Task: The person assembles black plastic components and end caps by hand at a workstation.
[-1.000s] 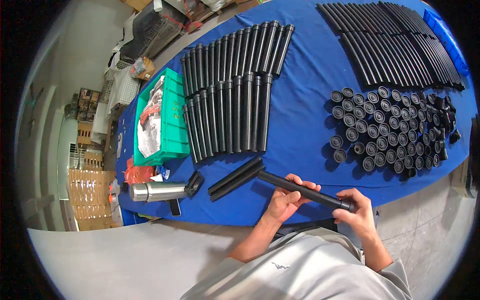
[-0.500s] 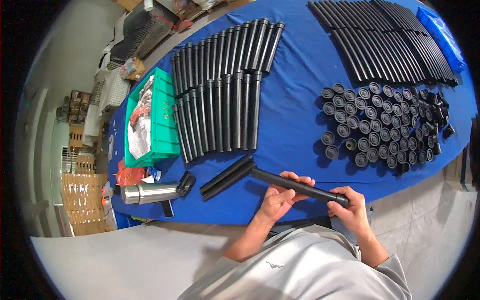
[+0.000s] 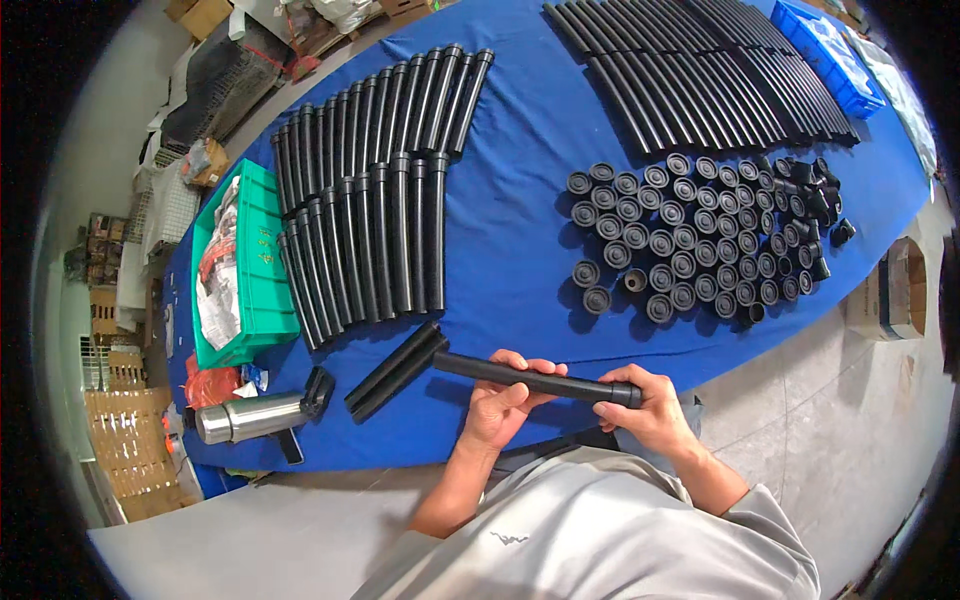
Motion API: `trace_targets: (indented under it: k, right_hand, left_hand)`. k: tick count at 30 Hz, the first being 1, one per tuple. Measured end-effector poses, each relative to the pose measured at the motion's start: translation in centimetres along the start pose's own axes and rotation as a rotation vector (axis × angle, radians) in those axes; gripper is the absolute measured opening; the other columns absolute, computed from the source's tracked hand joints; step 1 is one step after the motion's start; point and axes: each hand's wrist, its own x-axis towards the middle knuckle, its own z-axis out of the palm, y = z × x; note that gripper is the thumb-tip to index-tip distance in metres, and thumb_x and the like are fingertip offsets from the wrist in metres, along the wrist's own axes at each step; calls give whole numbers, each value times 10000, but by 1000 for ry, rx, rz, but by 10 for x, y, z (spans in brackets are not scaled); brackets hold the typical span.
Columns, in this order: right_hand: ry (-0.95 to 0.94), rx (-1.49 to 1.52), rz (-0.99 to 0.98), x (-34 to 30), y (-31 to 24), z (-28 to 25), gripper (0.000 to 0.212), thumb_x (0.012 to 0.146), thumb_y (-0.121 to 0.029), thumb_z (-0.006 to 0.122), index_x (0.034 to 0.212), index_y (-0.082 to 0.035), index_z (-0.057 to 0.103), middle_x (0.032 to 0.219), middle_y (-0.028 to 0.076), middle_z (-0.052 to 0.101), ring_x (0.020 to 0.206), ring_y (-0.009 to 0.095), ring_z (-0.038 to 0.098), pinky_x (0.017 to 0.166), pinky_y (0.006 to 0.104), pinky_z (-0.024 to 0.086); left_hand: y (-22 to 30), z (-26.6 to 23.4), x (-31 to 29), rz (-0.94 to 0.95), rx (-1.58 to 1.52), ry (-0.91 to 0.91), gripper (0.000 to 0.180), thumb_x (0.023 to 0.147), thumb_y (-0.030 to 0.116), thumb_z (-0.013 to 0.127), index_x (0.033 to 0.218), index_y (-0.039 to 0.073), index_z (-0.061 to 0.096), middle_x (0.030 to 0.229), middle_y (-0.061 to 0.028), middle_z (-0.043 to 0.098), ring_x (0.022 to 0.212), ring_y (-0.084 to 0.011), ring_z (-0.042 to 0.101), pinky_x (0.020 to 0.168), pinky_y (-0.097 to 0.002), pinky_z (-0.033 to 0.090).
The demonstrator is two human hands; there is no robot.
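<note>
A smooth black cylindrical tube (image 3: pixel 545 383) is being held at a slight slant in the lower centre of the frame. Its middle is being gripped by the left hand (image 3: pixel 491 412), the fingers being closed around it with the thumb in front. Its thicker, collared end (image 3: pixel 626 395) is being clasped by the right hand (image 3: pixel 650 410), whose fingers are likewise being closed about it.

Beside the tube's left end, straight black tubes (image 3: pixel 392 376) are being supported by the tabletop (image 3: pixel 525 240), which is being covered by creased blue cloth. At upper left, rows of glossy collared tubes (image 3: pixel 400 235) are being displayed; at upper right, slender black rods (image 3: pixel 690 95) are being ranged in close ranks, with round, concentrically ridged caps (image 3: pixel 683 237) being clustered below. At lower left, a brushed-metal flask (image 3: pixel 255 417) is being seen near a green plastic crate (image 3: pixel 263 318).
</note>
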Motion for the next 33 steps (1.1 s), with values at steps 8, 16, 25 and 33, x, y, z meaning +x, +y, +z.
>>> trace_targets:
  k: [8, 16, 25, 33]
  right_hand:
    - [-2, -34, -97, -2, -15, 2, 343, 801, -116, 786, 1072, 14, 620, 748, 43, 643, 654, 97, 634, 587, 256, 504]
    - [55, -586, -611, 1, -1, 2, 363, 780, -111, 780, 1095, -16, 626, 912, 149, 636, 800, 270, 636, 665, 353, 506]
    - [42, -610, -538, 2, -7, 2, 319, 827, -106, 763, 1091, 5, 623, 852, 43, 653, 705, 85, 615, 629, 244, 514]
    - [34, -607, -496, 0, -4, -1, 353, 831, -182, 757, 1103, -13, 608, 837, 97, 632, 725, 193, 632, 607, 332, 489]
  left_hand:
    - [-1, -5, 0, 4, -28, -21, 347, 829, 33, 706, 1133, 56, 538, 1213, -230, 615, 1231, -414, 534, 1011, -551, 488]
    - [1, 2, 2, -28, -63, 33, 359, 840, 35, 697, 1148, 51, 512, 1214, -232, 612, 1219, -403, 546, 988, -515, 517]
    - [2, -1, 0, -8, -47, 22, 342, 864, 57, 693, 1157, 56, 517, 1214, -227, 612, 1220, -406, 544, 1011, -540, 491]
    - [0, 0, 3, -11, -71, 23, 337, 872, 47, 680, 1168, 53, 518, 1217, -238, 607, 1212, -411, 550, 991, -548, 506]
